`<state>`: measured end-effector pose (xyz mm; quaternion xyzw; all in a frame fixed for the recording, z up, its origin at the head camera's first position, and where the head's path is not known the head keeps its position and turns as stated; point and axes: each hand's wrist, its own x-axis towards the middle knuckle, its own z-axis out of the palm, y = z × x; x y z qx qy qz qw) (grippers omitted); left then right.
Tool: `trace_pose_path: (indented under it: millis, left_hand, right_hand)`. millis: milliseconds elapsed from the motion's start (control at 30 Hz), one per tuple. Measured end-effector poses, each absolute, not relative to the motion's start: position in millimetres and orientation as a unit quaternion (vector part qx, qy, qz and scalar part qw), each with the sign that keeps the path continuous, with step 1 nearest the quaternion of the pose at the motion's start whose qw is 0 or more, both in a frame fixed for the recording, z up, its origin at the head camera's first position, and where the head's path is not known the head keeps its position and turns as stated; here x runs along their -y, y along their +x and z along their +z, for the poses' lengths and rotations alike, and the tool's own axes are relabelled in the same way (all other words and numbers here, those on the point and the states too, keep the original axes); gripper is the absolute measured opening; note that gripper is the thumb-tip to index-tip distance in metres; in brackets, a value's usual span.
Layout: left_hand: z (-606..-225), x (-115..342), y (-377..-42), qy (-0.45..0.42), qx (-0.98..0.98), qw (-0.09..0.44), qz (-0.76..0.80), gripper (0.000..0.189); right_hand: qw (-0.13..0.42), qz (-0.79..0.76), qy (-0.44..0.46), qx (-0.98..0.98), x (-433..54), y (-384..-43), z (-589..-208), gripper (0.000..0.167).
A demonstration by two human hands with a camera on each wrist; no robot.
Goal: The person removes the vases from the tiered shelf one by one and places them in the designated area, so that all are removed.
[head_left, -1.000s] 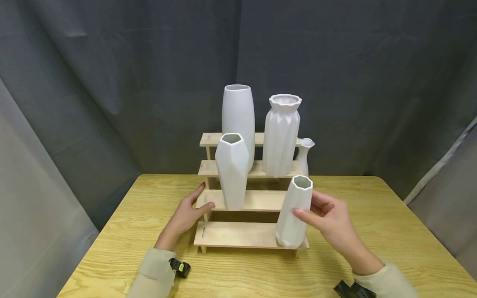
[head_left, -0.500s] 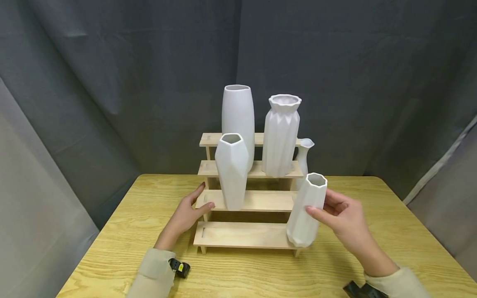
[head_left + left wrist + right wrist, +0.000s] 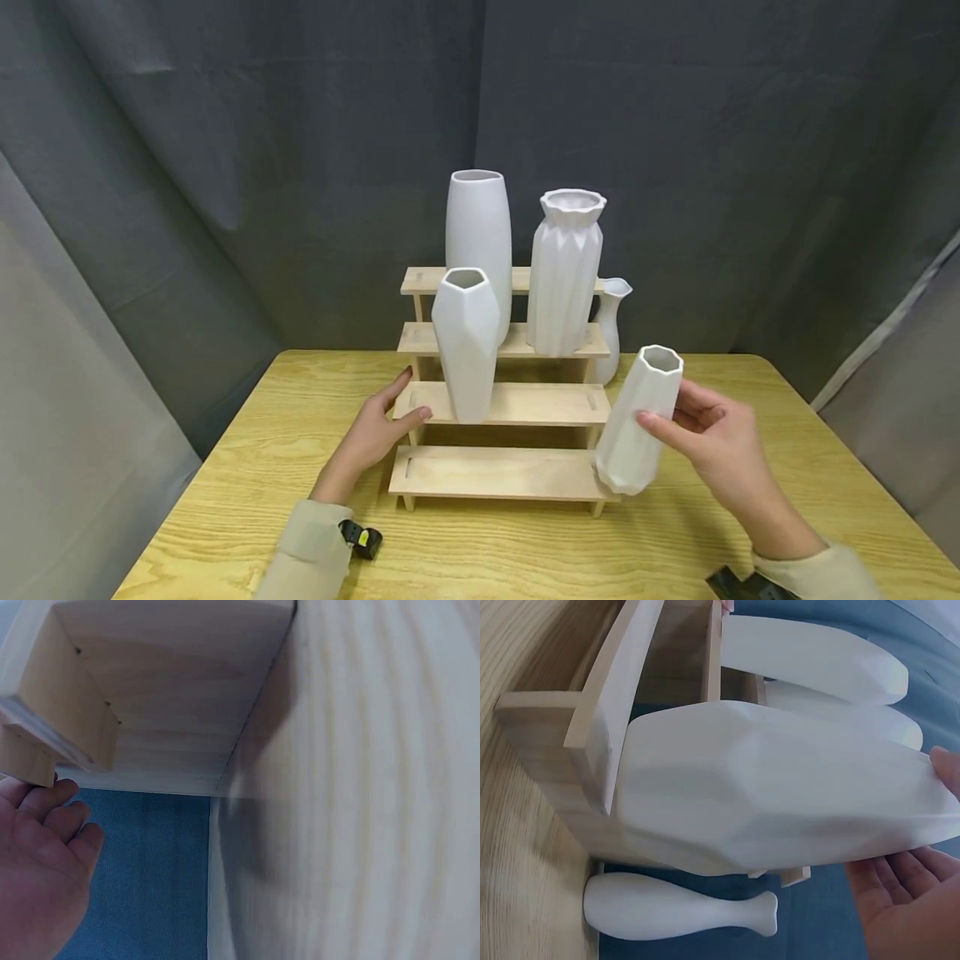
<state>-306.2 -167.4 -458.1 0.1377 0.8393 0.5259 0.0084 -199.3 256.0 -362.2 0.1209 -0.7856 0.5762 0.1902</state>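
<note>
My right hand (image 3: 720, 437) grips a white fluted vase (image 3: 637, 425), thumb in front and fingers behind. The vase leans, mouth to the right, its base at the right end of the lowest tier of a wooden stepped stand (image 3: 495, 473); in the right wrist view the vase (image 3: 780, 787) hides part of the stand. My left hand (image 3: 375, 429) holds the stand's left end, thumb on the second tier. In the left wrist view its curled fingers (image 3: 56, 814) meet a wooden edge. A white faceted vase (image 3: 467, 346) stands on the second tier, near that thumb.
A tall smooth vase (image 3: 478, 225) and a pleated vase (image 3: 564, 287) stand upright higher on the stand. Behind its right side a small flared-neck vase (image 3: 609, 329) stands on the wooden table (image 3: 487, 550). Grey curtain (image 3: 637, 108) hangs at the back.
My right hand has carried the fluted vase to the right, from over the lowest tier to that tier's right end. The left hand and the other vases have stayed put.
</note>
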Motion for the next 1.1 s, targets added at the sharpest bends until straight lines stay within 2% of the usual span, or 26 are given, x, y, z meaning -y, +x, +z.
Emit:
trace_pose_path:
  millis: [300,633,933,1100]
  left_hand:
    - [-458,168,-307,0.138,-0.842,0.006,0.522,0.089]
    - [-457,168,-306,0.143,-0.842,0.002,0.52,0.084]
    - [-426,160,-286,0.146,-0.842,0.023,0.519,0.08]
    - [-421,159,-282,0.147,-0.839,0.023,0.523,0.079]
  right_hand:
    - [0.199,0.61,0.108,0.759,-268,-200,-363,0.05]
    - [0.211,0.537,0.057,0.815,-280,-204,-363,0.056]
    - [0.212,0.546,0.025,0.81,-285,-211,-364,0.059]
    - [0.218,0.538,0.005,0.814,-286,-217,-365,0.062]
